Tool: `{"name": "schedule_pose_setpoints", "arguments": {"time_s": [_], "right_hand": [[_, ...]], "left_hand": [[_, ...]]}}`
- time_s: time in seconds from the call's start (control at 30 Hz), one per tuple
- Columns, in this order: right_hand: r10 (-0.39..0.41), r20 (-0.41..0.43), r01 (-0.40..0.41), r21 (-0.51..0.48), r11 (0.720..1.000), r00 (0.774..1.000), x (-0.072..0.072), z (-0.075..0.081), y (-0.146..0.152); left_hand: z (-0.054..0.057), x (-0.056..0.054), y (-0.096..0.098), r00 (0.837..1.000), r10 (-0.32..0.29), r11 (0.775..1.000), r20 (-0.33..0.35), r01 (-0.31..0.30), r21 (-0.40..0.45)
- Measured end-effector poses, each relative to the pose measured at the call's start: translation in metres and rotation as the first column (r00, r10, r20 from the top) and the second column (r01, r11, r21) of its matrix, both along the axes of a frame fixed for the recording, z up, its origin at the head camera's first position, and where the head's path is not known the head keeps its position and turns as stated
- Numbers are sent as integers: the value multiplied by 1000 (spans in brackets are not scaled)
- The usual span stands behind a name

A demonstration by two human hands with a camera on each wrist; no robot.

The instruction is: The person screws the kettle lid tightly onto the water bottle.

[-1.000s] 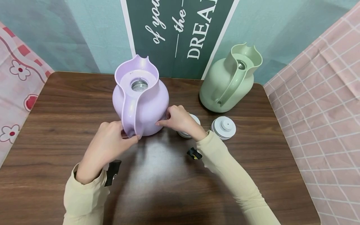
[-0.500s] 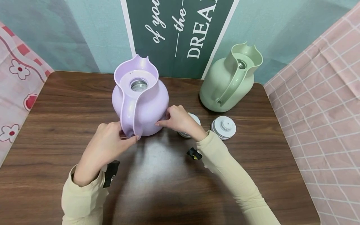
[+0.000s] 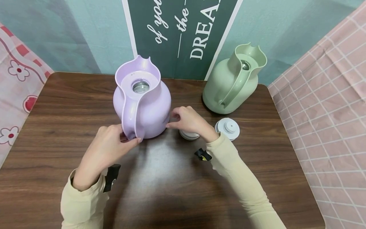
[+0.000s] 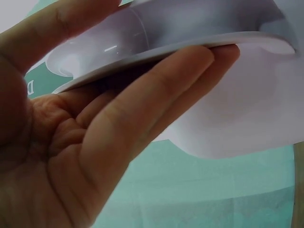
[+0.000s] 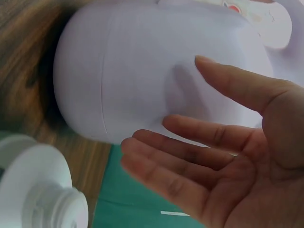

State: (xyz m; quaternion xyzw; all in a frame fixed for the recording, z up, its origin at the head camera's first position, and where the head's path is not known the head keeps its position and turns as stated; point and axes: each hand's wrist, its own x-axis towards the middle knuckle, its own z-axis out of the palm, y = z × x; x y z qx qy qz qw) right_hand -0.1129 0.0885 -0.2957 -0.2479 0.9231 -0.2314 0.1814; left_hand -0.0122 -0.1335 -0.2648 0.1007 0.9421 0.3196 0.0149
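A lilac thermos jug (image 3: 155, 109) stands upright near the back of the table, its top uncovered and its handle (image 3: 131, 116) turned toward me. My left hand (image 3: 105, 146) holds the lower part of that handle, thumb on one side and fingers on the other, as the left wrist view shows at the handle's edge (image 4: 199, 45). Beside the jug's right side, my right hand (image 3: 190, 121) has its fingers spread and holds nothing. In the right wrist view its fingers (image 5: 171, 187) are loosely extended next to the jug's wall. Partly under this hand sits a white stopper (image 3: 189, 136).
A green thermos jug (image 3: 226, 87), also uncovered, stands at the back right. In front of it lies a second white stopper (image 3: 228, 127). Cloth hangs behind the wooden table (image 3: 171, 197), with a pink grid sheet (image 3: 334, 111) at the right.
My right hand has drawn back slightly to the right, off the lilac jug's side. The left hand stays on the handle, and the jug has shifted very slightly left.
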Motion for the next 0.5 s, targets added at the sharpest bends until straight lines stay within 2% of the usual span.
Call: {"name": "schedule_pose_setpoints", "arguments": {"time_s": [0.23, 0.5], "right_hand": [[-17, 4, 16, 65, 998, 1000, -6, 3, 13], [-58, 37, 55, 74, 996, 998, -13, -6, 29]], "left_hand": [[1, 0, -1, 1000, 8, 1000, 6, -8, 5], [-5, -2, -3, 1000, 7, 1000, 3, -7, 19]]}}
